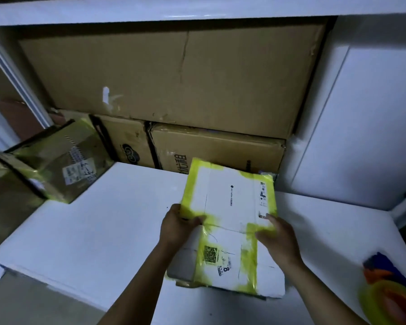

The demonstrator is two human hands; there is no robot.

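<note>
White parcel (230, 198) bound in yellow tape, seated on the white table (103, 231). Left hand (177, 227) and right hand (278, 239) were set apart, each clamped on one end of its near upper edge, thumbs on top, probably to steady or reposition it. The parcel lay between and just beyond the hands, near the stacked cartons (174, 78).

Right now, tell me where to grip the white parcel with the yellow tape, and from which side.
Grip the white parcel by its two side edges near the top, one hand from each side, as the left hand and right hand do. It looks too wide for one hand, and it rests on the white surface, so the underside is blocked; both sides are free.
</note>
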